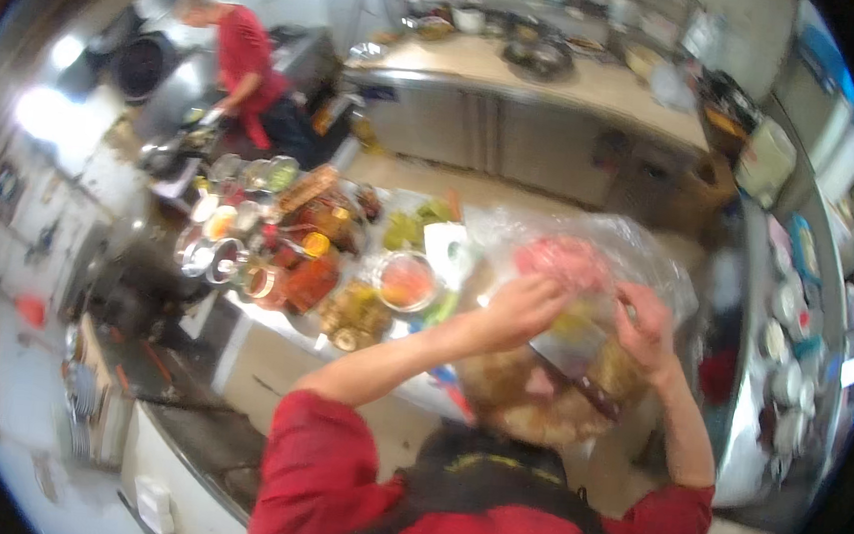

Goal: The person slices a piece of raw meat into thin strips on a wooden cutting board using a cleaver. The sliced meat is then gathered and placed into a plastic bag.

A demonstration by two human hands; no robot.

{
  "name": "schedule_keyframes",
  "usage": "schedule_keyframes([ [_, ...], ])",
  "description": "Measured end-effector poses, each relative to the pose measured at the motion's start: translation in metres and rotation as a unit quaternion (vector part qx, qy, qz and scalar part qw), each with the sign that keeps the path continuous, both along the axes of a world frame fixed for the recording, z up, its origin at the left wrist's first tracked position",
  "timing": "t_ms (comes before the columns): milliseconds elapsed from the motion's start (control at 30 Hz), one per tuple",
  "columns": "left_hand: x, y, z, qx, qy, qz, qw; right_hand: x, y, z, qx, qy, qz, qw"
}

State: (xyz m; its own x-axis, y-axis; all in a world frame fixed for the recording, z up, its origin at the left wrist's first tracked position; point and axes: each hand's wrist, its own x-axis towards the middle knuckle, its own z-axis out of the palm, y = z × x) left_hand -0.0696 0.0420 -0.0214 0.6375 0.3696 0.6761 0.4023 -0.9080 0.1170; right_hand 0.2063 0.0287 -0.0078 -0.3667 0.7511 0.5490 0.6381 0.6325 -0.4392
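Note:
A clear plastic bag [646,258] with pink raw meat [563,259] in it lies across the far side of a round chopping block [536,415]. My left hand [529,313] pinches the near edge of the bag with its fingertips. Opposite it, my right hand [644,325] grips the bag at the other side, thumb and fingers curled together. Between my wrists, a cleaver [576,384] with a dark handle lies on the block. Its blade is partly hidden and blurred. A small pale pink piece [540,383] sits beside the handle.
Left of the bag stand a tub of reddish food [405,282], a pile of pale brown pieces [354,314], a container of red sauce [311,280] and several seasoning bowls [225,255]. A co-worker in red [248,53] stands at the stove. Stacked dishes [787,371] line the right-hand counter.

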Motion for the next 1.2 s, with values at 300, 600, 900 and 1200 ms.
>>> schedule_keyframes([
  [300, -0.044, -0.092, -0.096, -0.249, -0.01, 0.058, 0.967, 0.038, -0.131, -0.063, -0.234, -0.126, -0.127, 0.956],
  [600, 0.018, -0.104, -0.112, -0.152, 0.079, 0.032, 0.985, -0.009, -0.109, -0.106, -0.157, -0.223, -0.106, 0.956],
  [900, 0.003, -0.107, -0.114, -0.209, -0.01, 0.034, 0.977, 0.03, -0.166, -0.045, -0.24, -0.172, -0.132, 0.946],
  [1200, 0.039, -0.113, -0.1, -0.223, 0.009, 0.08, 0.971, 0.11, -0.266, -0.016, -0.477, 0.074, -0.226, 0.846],
])
